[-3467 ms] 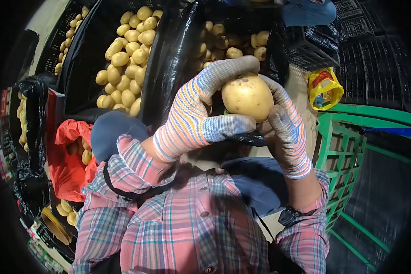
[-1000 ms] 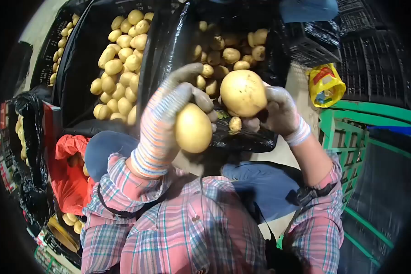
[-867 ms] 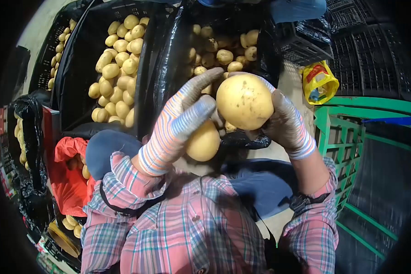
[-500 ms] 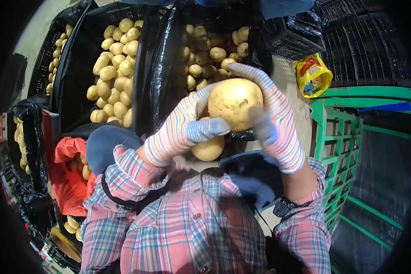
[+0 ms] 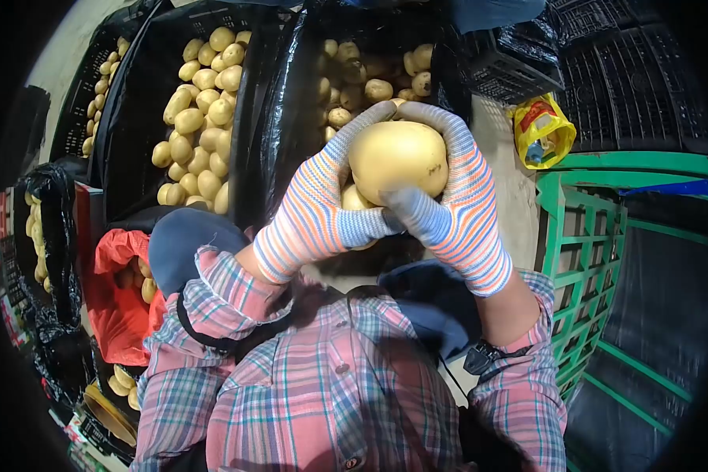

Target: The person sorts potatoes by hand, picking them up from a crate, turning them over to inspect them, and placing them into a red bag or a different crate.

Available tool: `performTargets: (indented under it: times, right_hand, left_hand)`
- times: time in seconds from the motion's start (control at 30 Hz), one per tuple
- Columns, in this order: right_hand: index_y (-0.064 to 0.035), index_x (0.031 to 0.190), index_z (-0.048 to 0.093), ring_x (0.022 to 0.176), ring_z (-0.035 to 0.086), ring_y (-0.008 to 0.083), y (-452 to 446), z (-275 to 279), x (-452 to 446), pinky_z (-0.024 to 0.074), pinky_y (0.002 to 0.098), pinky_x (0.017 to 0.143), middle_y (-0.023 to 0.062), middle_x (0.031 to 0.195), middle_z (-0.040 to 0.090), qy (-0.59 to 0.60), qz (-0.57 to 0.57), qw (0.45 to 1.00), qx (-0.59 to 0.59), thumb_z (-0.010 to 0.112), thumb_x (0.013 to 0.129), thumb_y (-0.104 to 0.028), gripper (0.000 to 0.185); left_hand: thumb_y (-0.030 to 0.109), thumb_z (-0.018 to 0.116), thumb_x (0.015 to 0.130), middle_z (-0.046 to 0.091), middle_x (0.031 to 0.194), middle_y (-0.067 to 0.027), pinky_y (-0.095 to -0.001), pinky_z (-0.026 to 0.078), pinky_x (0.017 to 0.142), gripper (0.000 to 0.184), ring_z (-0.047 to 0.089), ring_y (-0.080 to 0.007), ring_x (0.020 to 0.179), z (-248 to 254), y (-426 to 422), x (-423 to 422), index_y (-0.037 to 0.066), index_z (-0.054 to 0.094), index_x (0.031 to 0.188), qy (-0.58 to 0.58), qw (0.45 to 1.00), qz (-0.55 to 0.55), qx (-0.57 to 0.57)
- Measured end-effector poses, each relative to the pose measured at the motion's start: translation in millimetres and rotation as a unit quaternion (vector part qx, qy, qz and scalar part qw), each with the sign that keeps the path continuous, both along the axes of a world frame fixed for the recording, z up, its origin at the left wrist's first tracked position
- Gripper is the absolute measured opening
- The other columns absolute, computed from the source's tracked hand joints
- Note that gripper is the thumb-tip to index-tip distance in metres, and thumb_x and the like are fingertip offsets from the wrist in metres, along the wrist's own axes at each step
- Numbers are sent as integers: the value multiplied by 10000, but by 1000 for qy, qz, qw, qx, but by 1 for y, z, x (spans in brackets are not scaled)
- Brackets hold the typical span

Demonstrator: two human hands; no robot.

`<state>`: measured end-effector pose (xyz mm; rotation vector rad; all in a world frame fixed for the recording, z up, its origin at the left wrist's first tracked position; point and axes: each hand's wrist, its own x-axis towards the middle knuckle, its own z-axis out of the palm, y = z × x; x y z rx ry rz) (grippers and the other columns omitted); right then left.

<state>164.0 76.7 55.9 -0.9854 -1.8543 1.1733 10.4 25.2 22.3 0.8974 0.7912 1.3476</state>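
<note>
A large pale yellow potato point(image 5: 397, 153) with a few dark specks is held up in front of my chest. My left hand point(image 5: 318, 208), in a striped knit glove, curves around its left side. Around the right side wraps my right hand point(image 5: 460, 212), gloved alike, its thumb across the potato's lower front. Below and behind lies a second potato point(image 5: 354, 198), mostly hidden by my left hand and the large one. Just beyond my fingers is a black-lined crate point(image 5: 279, 118) with several potatoes inside, some shaded and some behind my hands.
To the left stands another black-lined crate point(image 5: 126, 149) full of potatoes. A red bag point(image 5: 114, 315) with potatoes sits at lower left. On the right are a green metal frame point(image 5: 558, 236), a yellow plastic bag point(image 5: 554, 149) and stacked black crates point(image 5: 637, 86).
The large potato has been turned, so a cleaner side faces up, and has shifted slightly left. My right thumb has moved across its lower front.
</note>
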Motion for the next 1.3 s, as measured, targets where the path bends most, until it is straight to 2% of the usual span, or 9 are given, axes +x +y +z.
performTargets:
  times: [0.2, 0.37, 0.5, 0.63, 0.8, 1.03, 1.1, 1.23, 1.3]
  right_hand:
    - [19, 1097, 605, 930, 619, 222, 0, 2, -4, 491, 324, 821, 157, 1026, 633, 84, -36, 983, -158, 517, 943, -374, 431]
    - [40, 1160, 589, 979, 615, 256, -1, 5, -1, 464, 327, 885, 167, 1038, 627, 64, -26, 990, -124, 461, 973, -297, 406]
    - [35, 1196, 567, 987, 597, 285, 0, 2, 3, 454, 328, 886, 180, 1033, 608, -22, -8, 997, 75, 509, 930, -216, 370]
    - [24, 1218, 557, 969, 605, 292, 2, 1, 11, 460, 334, 868, 186, 1040, 608, 60, 18, 997, -36, 505, 906, -142, 358]
    - [31, 1204, 563, 940, 616, 297, 3, 8, 9, 468, 332, 864, 194, 1040, 608, -40, 35, 994, 97, 516, 861, -128, 381]
    - [33, 1204, 559, 949, 621, 310, 4, 16, 15, 475, 338, 863, 201, 1039, 612, -45, 28, 998, -45, 533, 820, -122, 416]
    - [31, 1203, 561, 949, 625, 299, 7, 3, 15, 475, 336, 864, 196, 1030, 619, -45, 47, 994, 92, 531, 822, -125, 413]
    - [33, 1188, 566, 939, 625, 292, 6, 9, 16, 478, 334, 856, 186, 1015, 621, -11, 31, 999, -36, 571, 822, -151, 409]
    - [30, 1182, 562, 937, 628, 291, 6, 4, 13, 482, 336, 852, 188, 1009, 620, -7, 44, 999, 11, 649, 788, -227, 478]
  left_hand:
    - [265, 853, 660, 508, 1273, -126, -330, 418, 1002, 958, 510, -210, 1174, 3, -1, 5, 13, 315, 1411, -61, 997, -10, -40]
    - [241, 836, 674, 515, 1260, -123, -328, 421, 998, 922, 520, -210, 1164, 5, -1, 0, 13, 320, 1403, -43, 998, -22, -39]
    - [209, 827, 676, 522, 1248, -122, -329, 427, 990, 897, 529, -206, 1151, 6, -1, 0, 15, 328, 1396, -54, 997, -24, -46]
    - [192, 826, 672, 529, 1235, -126, -332, 435, 983, 890, 536, -203, 1140, 6, -2, 0, 22, 334, 1393, -66, 995, -32, -62]
    - [187, 828, 674, 533, 1228, -120, -333, 439, 978, 876, 542, -200, 1127, 5, -1, -2, 25, 346, 1388, -29, 998, -27, -39]
    - [181, 826, 681, 539, 1220, -115, -316, 441, 970, 852, 544, -192, 1122, 3, -2, -1, 21, 363, 1378, -21, 999, -20, -24]
    - [178, 826, 681, 539, 1220, -116, -316, 440, 970, 849, 545, -192, 1121, 3, -2, -2, 21, 365, 1377, -20, 999, -20, -29]
    - [189, 835, 675, 546, 1209, -109, -312, 440, 968, 847, 547, -191, 1115, 2, -2, -1, 28, 380, 1371, 0, 1000, -16, -16]
    - [198, 838, 673, 559, 1202, -114, -318, 444, 969, 835, 550, -195, 1120, 0, -1, -2, 27, 397, 1361, 33, 999, -4, -1]
